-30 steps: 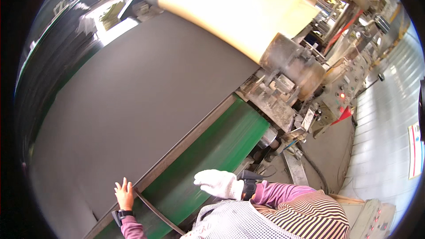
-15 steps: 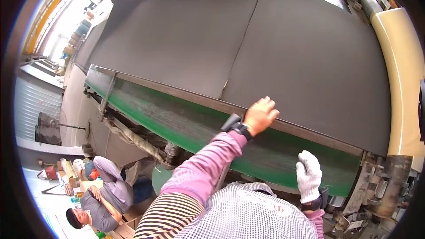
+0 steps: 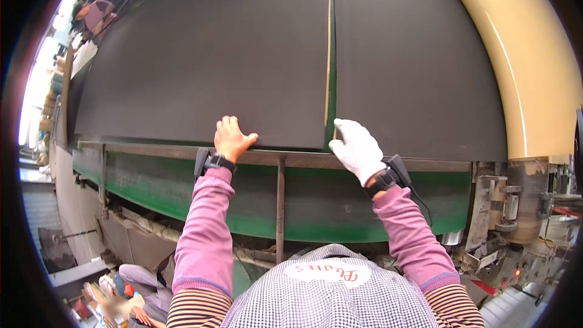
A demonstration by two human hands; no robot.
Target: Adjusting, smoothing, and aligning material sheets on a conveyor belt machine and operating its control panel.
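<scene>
Two dark grey sheets lie side by side on a green belt, split by a narrow gap [image 3: 332,79] that shows green. My bare left hand [image 3: 232,138] rests on the near edge of the left sheet [image 3: 200,54], its fingers spread and thumb out to the right. In a white knit glove, my right hand [image 3: 357,146] reaches over the near left corner of the right sheet [image 3: 419,67], beside the gap. Its thumb and fingertips are apart; whether they touch the sheet's edge or the belt is hard to tell. Both wrists carry dark bands with small black devices.
A large tan roller [image 3: 522,54] stands at the right end of the sheets. Along the near side runs a metal rail [image 3: 303,159], with the green belt [image 3: 340,200] below. A person [image 3: 97,18] stands at the far left; another [image 3: 146,304] sits at lower left.
My view has turned and moved closer. My left hand now lies on the left sheet; my gloved right hand has risen from below the rail to the gap. The gap looks wider.
</scene>
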